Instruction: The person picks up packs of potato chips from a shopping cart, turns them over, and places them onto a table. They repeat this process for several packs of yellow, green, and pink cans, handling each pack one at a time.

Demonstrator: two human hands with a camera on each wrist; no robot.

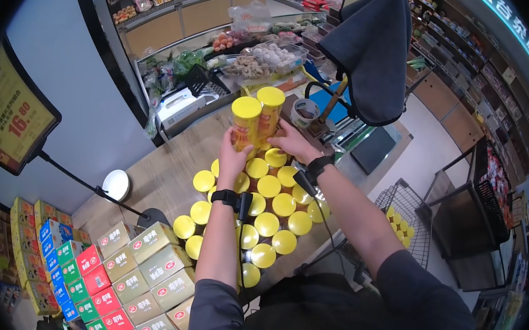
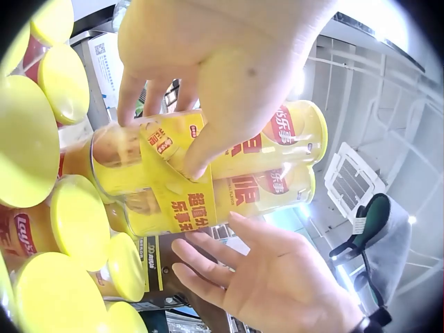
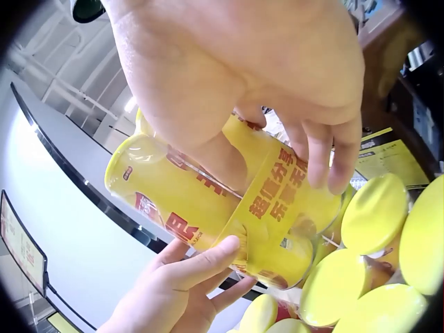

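Yellow-lidded Lay's twin-pack [image 1: 256, 120], banded "超值分享", sits in both grips: left hand [image 1: 233, 156], right hand [image 1: 292, 140].

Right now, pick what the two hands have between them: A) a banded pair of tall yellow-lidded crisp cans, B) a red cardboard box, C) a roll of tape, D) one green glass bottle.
A: both hands, the left hand and the right hand, grip a banded pair of tall yellow-lidded crisp cans lifted above the rows of yellow-lidded cans on the wooden counter.
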